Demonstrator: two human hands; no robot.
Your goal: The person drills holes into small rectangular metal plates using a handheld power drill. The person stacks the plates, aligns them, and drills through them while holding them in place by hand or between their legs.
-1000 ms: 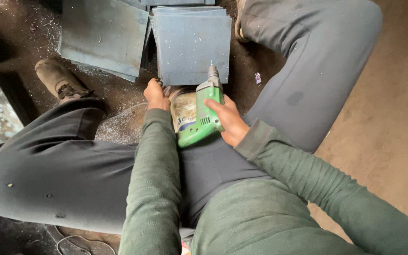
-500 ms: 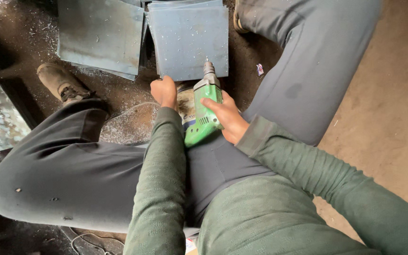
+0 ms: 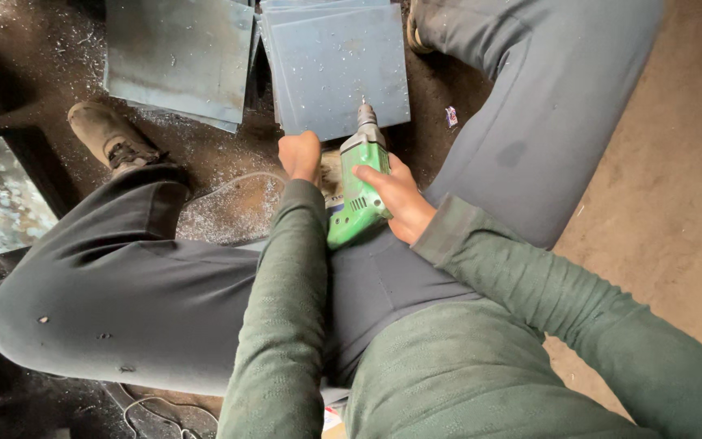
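The right hand (image 3: 396, 195) is clenched round a green electric drill (image 3: 357, 191) held between the knees. At nine o'clock of it, the left hand (image 3: 301, 156) is balled tight beside the drill. Beyond, at twelve o'clock, lie grey metal sheets (image 3: 339, 69) on a floor (image 3: 221, 175) strewn with shavings; a boot (image 3: 111, 134) rests at ten.

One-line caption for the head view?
Seated person's right hand holds a green drill over stacked metal sheets; left hand alongside.

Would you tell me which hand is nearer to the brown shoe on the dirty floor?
Left. The left hand sits beside the green drill, on the side toward the brown shoe; the right hand grips the drill's far side.
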